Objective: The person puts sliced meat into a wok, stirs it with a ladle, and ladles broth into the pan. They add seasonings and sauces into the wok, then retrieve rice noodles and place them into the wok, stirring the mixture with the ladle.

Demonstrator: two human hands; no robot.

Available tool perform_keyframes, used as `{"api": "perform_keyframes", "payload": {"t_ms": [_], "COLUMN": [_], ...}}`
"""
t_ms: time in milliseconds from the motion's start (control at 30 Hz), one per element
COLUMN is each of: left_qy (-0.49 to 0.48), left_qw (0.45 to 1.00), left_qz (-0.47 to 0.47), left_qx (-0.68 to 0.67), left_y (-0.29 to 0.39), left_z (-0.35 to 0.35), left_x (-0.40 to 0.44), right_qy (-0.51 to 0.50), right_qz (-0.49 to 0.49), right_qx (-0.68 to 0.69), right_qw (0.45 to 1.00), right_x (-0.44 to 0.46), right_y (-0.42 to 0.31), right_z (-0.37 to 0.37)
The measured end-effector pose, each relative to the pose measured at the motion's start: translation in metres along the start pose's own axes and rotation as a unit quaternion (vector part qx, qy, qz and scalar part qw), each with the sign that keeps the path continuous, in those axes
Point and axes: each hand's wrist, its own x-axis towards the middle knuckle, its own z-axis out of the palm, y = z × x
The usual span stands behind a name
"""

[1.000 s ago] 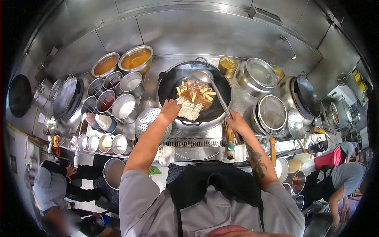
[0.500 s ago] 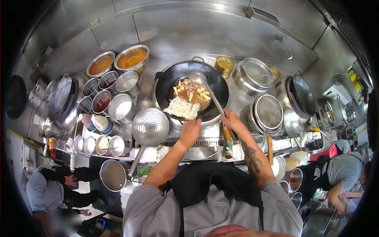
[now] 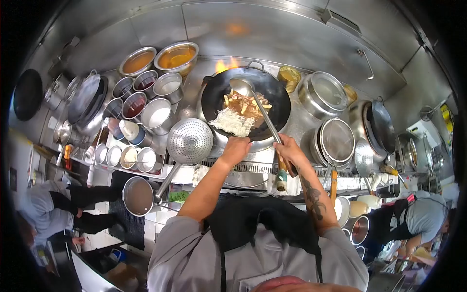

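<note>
A black wok [image 3: 278,100] holds a nest of pale thin noodles [image 3: 232,122] at its near left and brown sauce with yellowish pieces [image 3: 247,105] beside it. My left hand [image 3: 237,150] is closed at the wok's near rim, where the near handle is hidden under the fingers. The long handle of a steel ladle [image 3: 262,111] is in my right hand [image 3: 289,149]; its bowl rests over the far part of the food. A large perforated strainer [image 3: 189,141] lies left of the wok, handle toward me.
Flames [image 3: 226,64] rise behind the wok. Metal pots [image 3: 158,114] of sauces and powders and two orange-filled bowls [image 3: 176,56] stand left. Right are a lidded pot [image 3: 326,91] and a round sieve [image 3: 337,140]. Co-workers stand at far left [image 3: 41,207] and far right [image 3: 423,216].
My left hand has moved from the noodles to the wok's near rim. Flames now show behind the wok. The noodles lie flatter, and the strainer's handle now points toward the lower left.
</note>
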Motion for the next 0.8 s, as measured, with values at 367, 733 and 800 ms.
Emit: {"api": "perform_keyframes", "payload": {"t_ms": [367, 733, 800], "left_qy": [0.015, -0.001, -0.019], "left_qw": [0.999, 0.963, 0.948], "left_qz": [-0.023, -0.230, -0.278], "left_qx": [-0.032, -0.139, -0.154], "left_y": [0.004, 0.107, 0.103], "left_z": [0.003, -0.015, 0.013], "left_x": [0.001, -0.134, -0.180], "right_qy": [-0.031, -0.110, -0.125], "right_qz": [-0.039, 0.020, 0.047], "right_qx": [-0.109, 0.015, 0.030], "right_qw": [0.993, 0.994, 0.991], "right_x": [0.012, -0.032, -0.032], "right_y": [0.025, 0.016, 0.028], "right_z": [-0.016, -0.048, -0.055]}}
